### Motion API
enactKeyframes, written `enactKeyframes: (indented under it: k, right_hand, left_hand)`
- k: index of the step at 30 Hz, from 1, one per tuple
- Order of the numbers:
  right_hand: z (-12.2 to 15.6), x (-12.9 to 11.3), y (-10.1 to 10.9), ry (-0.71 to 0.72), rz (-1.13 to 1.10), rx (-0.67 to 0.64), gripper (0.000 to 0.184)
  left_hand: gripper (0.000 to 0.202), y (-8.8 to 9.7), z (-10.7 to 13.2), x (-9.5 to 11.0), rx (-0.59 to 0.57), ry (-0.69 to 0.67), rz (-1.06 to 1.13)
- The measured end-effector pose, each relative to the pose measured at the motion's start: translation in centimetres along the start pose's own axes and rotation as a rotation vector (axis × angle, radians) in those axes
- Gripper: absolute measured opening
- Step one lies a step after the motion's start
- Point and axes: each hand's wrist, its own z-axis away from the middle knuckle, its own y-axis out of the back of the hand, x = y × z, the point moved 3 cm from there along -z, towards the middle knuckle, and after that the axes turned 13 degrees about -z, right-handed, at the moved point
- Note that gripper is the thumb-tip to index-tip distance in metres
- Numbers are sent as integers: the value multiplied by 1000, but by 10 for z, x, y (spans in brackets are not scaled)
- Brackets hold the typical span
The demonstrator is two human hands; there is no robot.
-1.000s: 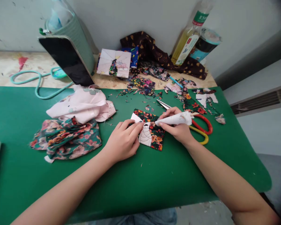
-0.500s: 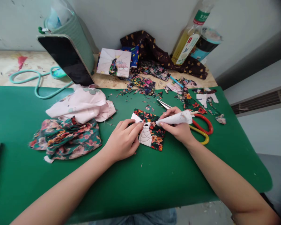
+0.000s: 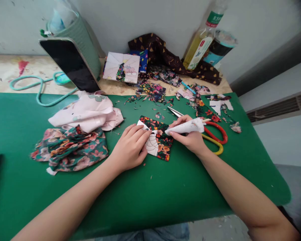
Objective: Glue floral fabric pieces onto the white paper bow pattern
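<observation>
A small square patch (image 3: 163, 147) of dark floral fabric with a white, line-marked section lies flat on the green mat. My left hand (image 3: 131, 145) covers its left edge, fingers close together and bent, fingertips pressing on the white part. My right hand (image 3: 188, 134) is closed around a white cone-shaped bag (image 3: 188, 126), its narrow tip pointing left at the patch's upper right. A thin wooden stick pokes from the wide end. Scissors (image 3: 217, 132) with red and yellow handles lie partly hidden beneath my right hand, blades pointing up and left.
Pink cloth (image 3: 85, 112) and green floral cloth (image 3: 77, 149) lie crumpled at left. A phone (image 3: 70, 65) leans on a teal container (image 3: 86, 43). Fabric scraps (image 3: 152, 90), a white patchwork square (image 3: 121, 67), brown cloth (image 3: 163, 50) and an oil bottle (image 3: 199, 43) are behind.
The floral patch has slid slightly left, together with my left hand. My right hand and the white cone have shifted a little left too.
</observation>
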Motion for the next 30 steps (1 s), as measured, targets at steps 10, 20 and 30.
enactKeyframes:
  k: [10, 20, 30]
  right_hand:
    - [1, 1, -2, -15, -16, -9, 34]
    - [0, 2, -2, -28, -19, -5, 35]
    - [0, 0, -4, -49, -24, 1, 34]
  left_hand:
    - [42, -2, 0, 2, 1, -27, 23]
    - [40, -1, 0, 2, -10, -41, 36]
    - [43, -1, 0, 4, -32, -48, 47]
